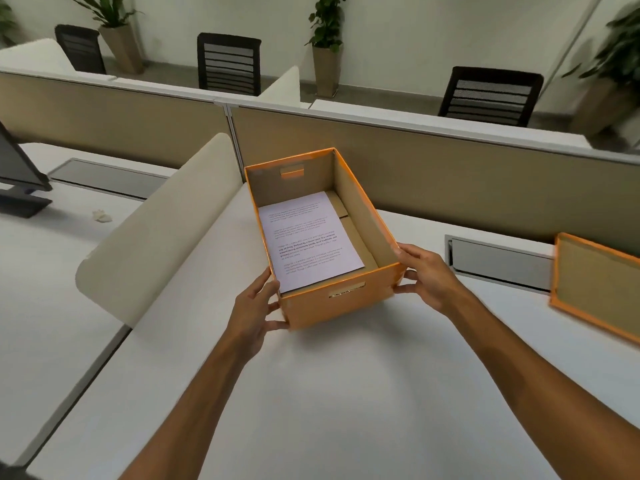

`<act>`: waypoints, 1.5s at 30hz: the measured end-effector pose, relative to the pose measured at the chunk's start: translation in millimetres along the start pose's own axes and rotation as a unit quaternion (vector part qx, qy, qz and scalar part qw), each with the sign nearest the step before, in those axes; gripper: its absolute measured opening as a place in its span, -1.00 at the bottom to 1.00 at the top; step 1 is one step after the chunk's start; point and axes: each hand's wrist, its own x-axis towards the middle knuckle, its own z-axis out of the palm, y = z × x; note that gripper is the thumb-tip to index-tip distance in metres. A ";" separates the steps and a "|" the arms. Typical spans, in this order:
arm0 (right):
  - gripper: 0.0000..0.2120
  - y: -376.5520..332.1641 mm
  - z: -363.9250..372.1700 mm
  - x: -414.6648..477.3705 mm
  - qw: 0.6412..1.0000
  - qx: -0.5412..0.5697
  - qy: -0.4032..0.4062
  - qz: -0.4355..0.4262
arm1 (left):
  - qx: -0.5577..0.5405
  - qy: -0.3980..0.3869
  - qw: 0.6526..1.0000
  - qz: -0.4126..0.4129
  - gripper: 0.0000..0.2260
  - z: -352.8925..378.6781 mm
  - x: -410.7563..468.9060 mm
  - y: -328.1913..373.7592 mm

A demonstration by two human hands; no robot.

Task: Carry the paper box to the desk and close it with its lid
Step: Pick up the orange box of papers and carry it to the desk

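Open orange paper box (341,303), printed sheets (310,242) inside, held at its near corners over the white surface (311,393). The left hand (254,315) and right hand (427,275) each have their fingers clasped on a near corner. Whether the base touches the surface cannot be told. The lid (597,287) lies upturned, well apart to the right. Advised: settle the box flat and square before letting go, then turn the lid over and align its rim above the opening.
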 end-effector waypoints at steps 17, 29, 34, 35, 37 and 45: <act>-0.69 76.8 -92.7 -185.2 0.985 0.105 0.136 -0.009 | 0.104 -0.172 0.980 -0.011 -0.59 66.2 -69.5 -32.7; -0.70 138.7 -138.1 -312.6 0.977 0.144 0.153 -0.036 | 0.133 -0.184 0.974 -0.008 -0.71 108.8 -171.0 -91.8; -0.68 167.3 -145.5 -359.8 0.976 0.147 0.159 -0.036 | 0.135 -0.164 0.977 -0.020 -0.70 111.4 -212.0 -122.5; -0.68 172.0 -146.5 -368.1 0.976 0.147 0.161 -0.032 | 0.136 -0.161 0.977 -0.020 -0.69 111.8 -219.7 -128.4; -0.69 179.7 -147.9 -382.4 0.975 0.149 0.164 -0.024 | 0.145 -0.156 0.977 -0.016 -0.67 113.9 -234.7 -137.3; -0.72 200.9 -144.1 -411.5 0.972 0.163 0.171 -0.003 | 0.179 -0.154 0.972 -0.019 -0.61 118.4 -268.2 -154.8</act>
